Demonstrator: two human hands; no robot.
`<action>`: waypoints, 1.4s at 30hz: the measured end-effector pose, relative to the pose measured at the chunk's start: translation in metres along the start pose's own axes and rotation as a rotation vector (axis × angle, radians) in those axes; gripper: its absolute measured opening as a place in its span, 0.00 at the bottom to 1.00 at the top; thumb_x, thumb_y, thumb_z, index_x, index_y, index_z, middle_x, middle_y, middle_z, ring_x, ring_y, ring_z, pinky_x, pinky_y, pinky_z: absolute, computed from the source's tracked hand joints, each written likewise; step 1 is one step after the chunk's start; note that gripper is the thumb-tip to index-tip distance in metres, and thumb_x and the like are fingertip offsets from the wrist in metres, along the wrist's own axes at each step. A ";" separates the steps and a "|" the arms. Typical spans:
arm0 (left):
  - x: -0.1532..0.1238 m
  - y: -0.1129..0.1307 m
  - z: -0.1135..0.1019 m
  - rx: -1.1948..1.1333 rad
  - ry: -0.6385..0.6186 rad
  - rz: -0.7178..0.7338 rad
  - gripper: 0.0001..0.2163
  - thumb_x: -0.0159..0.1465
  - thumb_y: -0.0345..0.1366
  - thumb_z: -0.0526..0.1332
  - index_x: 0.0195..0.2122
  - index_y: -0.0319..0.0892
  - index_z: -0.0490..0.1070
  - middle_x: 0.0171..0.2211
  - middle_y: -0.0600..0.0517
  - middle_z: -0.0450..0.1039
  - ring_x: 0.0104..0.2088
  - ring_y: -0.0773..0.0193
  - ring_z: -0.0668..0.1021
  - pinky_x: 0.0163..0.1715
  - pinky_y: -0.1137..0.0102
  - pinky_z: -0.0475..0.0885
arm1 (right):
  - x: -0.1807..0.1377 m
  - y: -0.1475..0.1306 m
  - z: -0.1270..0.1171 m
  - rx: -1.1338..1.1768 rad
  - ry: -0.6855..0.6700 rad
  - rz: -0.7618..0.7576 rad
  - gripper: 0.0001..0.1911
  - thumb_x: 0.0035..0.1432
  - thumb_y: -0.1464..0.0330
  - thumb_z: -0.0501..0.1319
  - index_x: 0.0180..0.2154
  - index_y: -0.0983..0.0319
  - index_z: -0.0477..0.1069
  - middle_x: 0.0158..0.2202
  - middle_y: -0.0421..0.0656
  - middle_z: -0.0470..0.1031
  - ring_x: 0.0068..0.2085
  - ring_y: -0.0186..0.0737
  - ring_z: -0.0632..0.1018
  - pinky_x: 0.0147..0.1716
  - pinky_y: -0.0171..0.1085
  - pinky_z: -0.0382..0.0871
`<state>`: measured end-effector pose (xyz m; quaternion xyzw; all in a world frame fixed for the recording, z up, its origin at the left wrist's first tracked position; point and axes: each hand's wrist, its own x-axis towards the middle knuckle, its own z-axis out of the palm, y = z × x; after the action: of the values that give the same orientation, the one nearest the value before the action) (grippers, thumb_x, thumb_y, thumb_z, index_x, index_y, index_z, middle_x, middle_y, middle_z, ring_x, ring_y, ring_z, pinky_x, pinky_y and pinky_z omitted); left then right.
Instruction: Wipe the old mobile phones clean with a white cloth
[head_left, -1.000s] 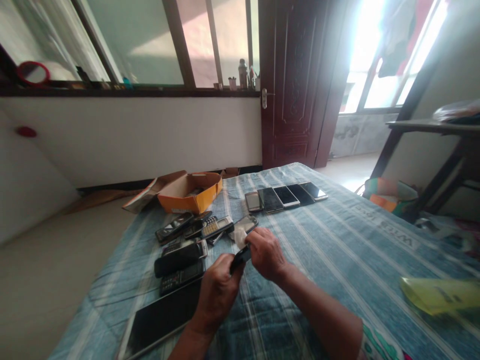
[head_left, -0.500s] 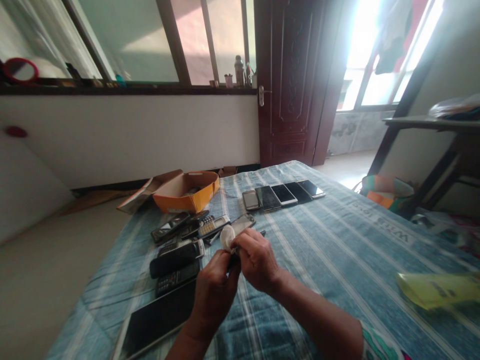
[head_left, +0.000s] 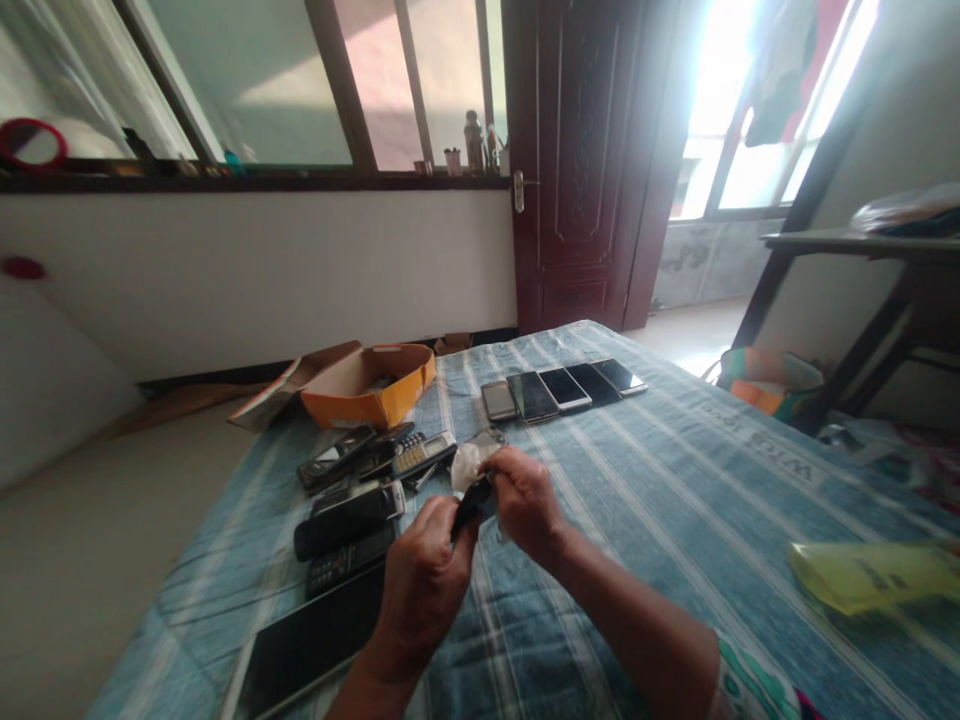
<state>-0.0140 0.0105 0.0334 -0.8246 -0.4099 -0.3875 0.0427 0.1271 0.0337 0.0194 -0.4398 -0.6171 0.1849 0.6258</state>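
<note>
Close together, the left hand (head_left: 426,568) and right hand (head_left: 527,502) clamp a small dark object (head_left: 471,503) beside a white wad (head_left: 466,465), above striped cloth (head_left: 675,500).

At the frame's lower right, a white sleeve (head_left: 750,682) carries a curving green pattern, with magenta beside it.

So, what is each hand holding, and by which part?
The left hand grips a flat black device by its near end; the right hand pinches crumpled white material by one edge.
</note>
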 end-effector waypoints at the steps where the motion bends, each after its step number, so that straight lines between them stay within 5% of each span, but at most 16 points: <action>1: 0.001 0.001 -0.001 0.011 -0.010 0.003 0.12 0.67 0.38 0.50 0.30 0.41 0.68 0.25 0.51 0.70 0.24 0.64 0.75 0.23 0.72 0.69 | -0.002 -0.009 0.001 0.024 -0.004 -0.037 0.12 0.50 0.75 0.49 0.26 0.60 0.70 0.26 0.40 0.70 0.29 0.35 0.71 0.31 0.33 0.64; 7: 0.003 0.008 -0.007 0.039 -0.031 -0.008 0.12 0.67 0.36 0.48 0.28 0.42 0.65 0.24 0.52 0.70 0.22 0.65 0.74 0.21 0.73 0.67 | -0.006 -0.030 0.001 0.000 -0.061 -0.156 0.12 0.52 0.75 0.49 0.26 0.61 0.69 0.26 0.41 0.68 0.30 0.35 0.70 0.31 0.33 0.63; 14: 0.003 0.008 -0.009 0.059 -0.060 -0.066 0.10 0.65 0.38 0.53 0.27 0.43 0.67 0.24 0.52 0.70 0.24 0.65 0.74 0.25 0.73 0.68 | 0.003 0.011 -0.003 -0.004 0.010 0.114 0.11 0.46 0.73 0.49 0.23 0.60 0.69 0.22 0.38 0.69 0.26 0.34 0.69 0.27 0.32 0.62; 19: 0.006 0.009 -0.012 0.100 -0.063 -0.063 0.11 0.65 0.38 0.52 0.26 0.43 0.66 0.24 0.53 0.70 0.24 0.65 0.75 0.24 0.73 0.68 | 0.002 0.000 0.002 0.118 0.027 0.194 0.11 0.46 0.72 0.50 0.24 0.60 0.70 0.21 0.38 0.69 0.25 0.34 0.69 0.26 0.33 0.62; 26: 0.009 0.015 -0.013 0.152 -0.028 0.014 0.12 0.66 0.36 0.46 0.32 0.41 0.67 0.25 0.49 0.73 0.23 0.61 0.77 0.21 0.71 0.68 | -0.005 -0.046 -0.001 0.152 -0.034 -0.095 0.11 0.52 0.75 0.49 0.28 0.61 0.70 0.27 0.41 0.70 0.30 0.35 0.71 0.32 0.33 0.65; 31: 0.007 0.016 -0.012 0.116 -0.074 -0.021 0.13 0.66 0.36 0.46 0.28 0.42 0.65 0.24 0.50 0.71 0.22 0.63 0.76 0.22 0.71 0.68 | -0.003 -0.041 -0.006 -0.057 -0.068 -0.209 0.11 0.54 0.75 0.48 0.26 0.60 0.67 0.26 0.41 0.67 0.30 0.35 0.69 0.31 0.33 0.63; 38: 0.010 0.019 -0.014 0.169 -0.112 -0.066 0.11 0.65 0.36 0.50 0.26 0.43 0.64 0.23 0.52 0.70 0.22 0.63 0.75 0.21 0.71 0.65 | 0.002 -0.015 -0.002 0.013 0.023 0.003 0.10 0.49 0.74 0.49 0.25 0.60 0.68 0.22 0.39 0.68 0.25 0.34 0.69 0.26 0.32 0.63; 42: 0.015 0.024 -0.024 0.166 -0.151 -0.075 0.10 0.63 0.36 0.51 0.25 0.43 0.64 0.23 0.52 0.70 0.21 0.63 0.75 0.21 0.71 0.65 | -0.001 -0.028 0.000 0.136 0.032 0.063 0.11 0.48 0.74 0.49 0.25 0.60 0.69 0.22 0.38 0.69 0.25 0.33 0.70 0.26 0.32 0.64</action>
<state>-0.0056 -0.0053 0.0661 -0.8290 -0.4734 -0.2905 0.0655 0.1182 0.0174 0.0406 -0.4182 -0.5789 0.2389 0.6579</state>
